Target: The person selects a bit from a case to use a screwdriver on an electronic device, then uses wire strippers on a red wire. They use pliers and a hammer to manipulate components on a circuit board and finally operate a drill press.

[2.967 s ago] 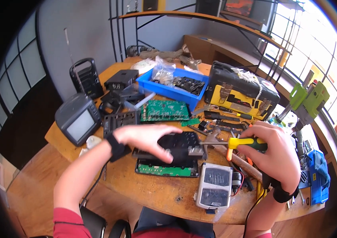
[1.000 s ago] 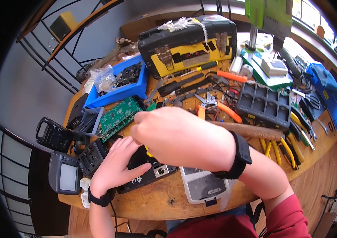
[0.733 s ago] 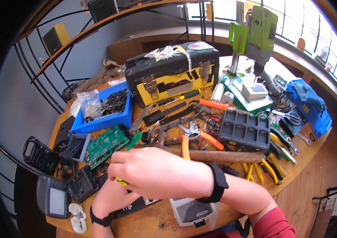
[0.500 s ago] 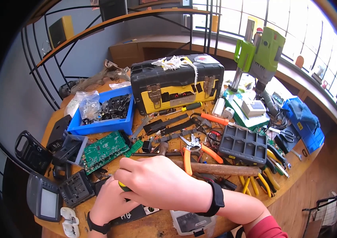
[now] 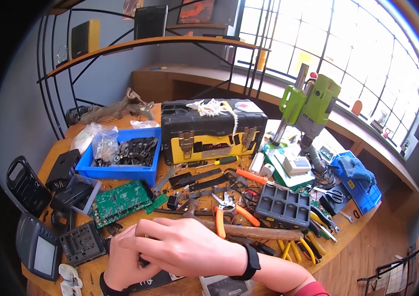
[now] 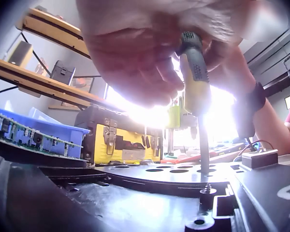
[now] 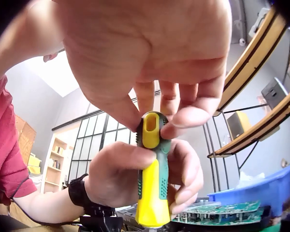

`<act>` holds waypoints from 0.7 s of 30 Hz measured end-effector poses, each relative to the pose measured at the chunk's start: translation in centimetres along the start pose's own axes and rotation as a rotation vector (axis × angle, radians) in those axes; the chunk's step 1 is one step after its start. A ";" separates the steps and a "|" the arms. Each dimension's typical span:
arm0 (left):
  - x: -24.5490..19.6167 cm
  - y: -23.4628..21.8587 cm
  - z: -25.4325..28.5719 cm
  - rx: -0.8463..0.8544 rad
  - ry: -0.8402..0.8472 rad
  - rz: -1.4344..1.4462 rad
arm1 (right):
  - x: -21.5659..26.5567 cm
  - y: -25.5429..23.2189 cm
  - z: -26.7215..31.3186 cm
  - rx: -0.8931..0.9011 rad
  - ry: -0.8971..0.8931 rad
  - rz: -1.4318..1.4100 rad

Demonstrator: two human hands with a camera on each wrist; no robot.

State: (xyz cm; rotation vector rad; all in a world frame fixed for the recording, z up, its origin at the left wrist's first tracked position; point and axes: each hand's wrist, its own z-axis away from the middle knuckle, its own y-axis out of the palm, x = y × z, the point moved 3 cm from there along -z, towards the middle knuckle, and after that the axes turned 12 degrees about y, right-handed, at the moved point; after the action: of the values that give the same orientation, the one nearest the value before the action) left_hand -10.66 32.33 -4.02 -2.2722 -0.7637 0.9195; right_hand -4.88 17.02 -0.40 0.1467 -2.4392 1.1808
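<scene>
Head view: the left hand (image 5: 123,261) and the right hand (image 5: 182,246) meet above a black device (image 5: 159,280) with white marking, part of which shows at six o'clock from them. A yellow and green screwdriver (image 7: 153,198) stands between the two hands in the right wrist view. The right hand, at twelve o'clock there, pinches the top end of the handle between thumb and fingertips, spread no wider than the handle itself. The left hand curls round the handle lower down, thumb on one side and fingers on the other. In the left wrist view the shank (image 6: 203,145) points down to six o'clock over the device, its tip close to a screw (image 6: 208,190); I cannot tell whether the two touch.

Round the hands in the head view, a green circuit board (image 5: 123,201) lies at eleven o'clock, with a blue tray (image 5: 115,172) of dark parts beyond it. A black and yellow toolbox (image 5: 214,128) stands at one o'clock. Orange-handled pliers (image 5: 226,204) and a dark compartment box (image 5: 283,218) lie at two. A hammer (image 5: 254,231) runs its wooden handle towards three, and a small monitor (image 5: 41,249) sits at nine.
</scene>
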 end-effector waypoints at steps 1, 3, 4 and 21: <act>0.1 0.1 0.0 -0.078 -0.005 0.031 | 0.2 0.1 0.2 -0.005 -0.002 0.015; 0.7 0.3 0.3 -0.098 0.004 0.020 | 0.0 0.7 0.5 0.028 0.078 0.075; 0.9 0.2 0.5 -0.092 -0.036 -0.006 | -0.1 0.7 0.3 -0.026 0.053 0.114; 0.8 -0.2 0.5 -0.011 0.068 -0.014 | 1.4 -1.6 -0.1 0.031 0.179 0.257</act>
State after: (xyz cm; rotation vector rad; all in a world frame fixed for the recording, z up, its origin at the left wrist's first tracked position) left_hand -10.65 33.14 -4.55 -2.2925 -0.7552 0.8293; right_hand -5.71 16.27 1.41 -0.2601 -2.3325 1.2780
